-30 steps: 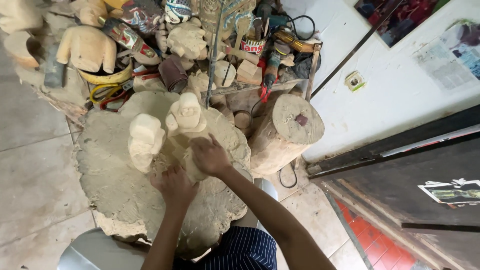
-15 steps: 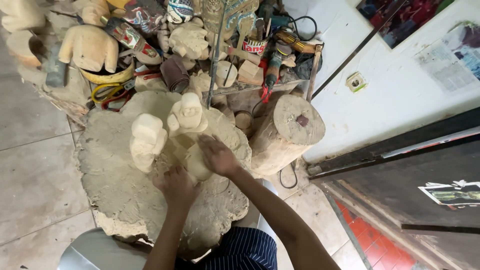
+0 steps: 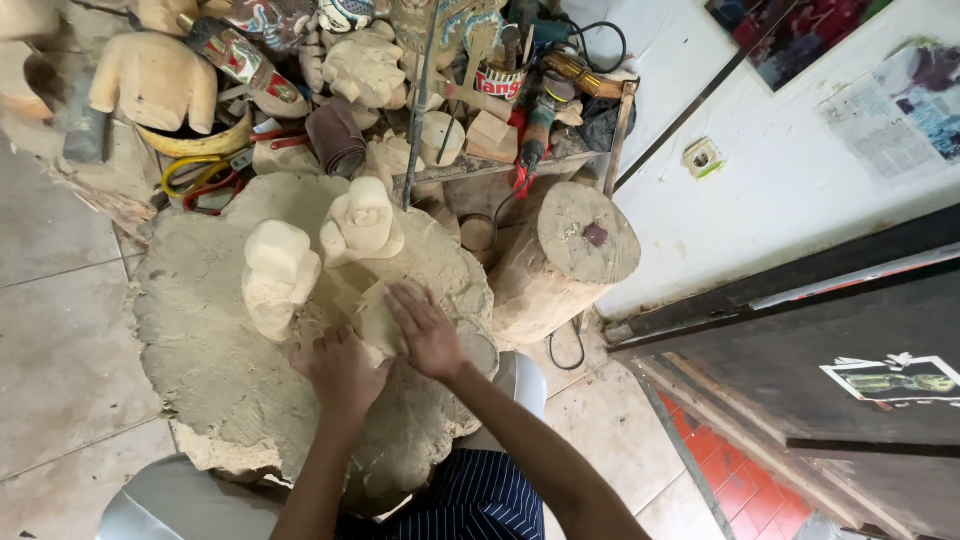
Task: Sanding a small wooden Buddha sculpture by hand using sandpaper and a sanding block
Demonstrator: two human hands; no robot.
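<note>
A small pale wooden carving (image 3: pixel 375 315) lies on a large round stump slab (image 3: pixel 200 340) coated in sawdust. My left hand (image 3: pixel 340 368) grips its near end, fingers closed around it. My right hand (image 3: pixel 425 330) lies flat on top of it with fingers spread toward the far side. Two other unfinished carved figures stand just beyond: one (image 3: pixel 280 275) at the left and one (image 3: pixel 362 222) at the middle, both upright.
A log stump (image 3: pixel 565 255) stands to the right by the white wall. Behind the slab is a cluttered rack with carved figures (image 3: pixel 155 80), a sandpaper roll (image 3: pixel 338 140), a tin can (image 3: pixel 500 80) and power tools (image 3: pixel 535 130). Tiled floor lies at the left; a dark door (image 3: pixel 850 340) at the right.
My right hand has slid from the middle standing figure's base toward me and now lies flat on the small carving. My left hand has stayed on the carving's near end.
</note>
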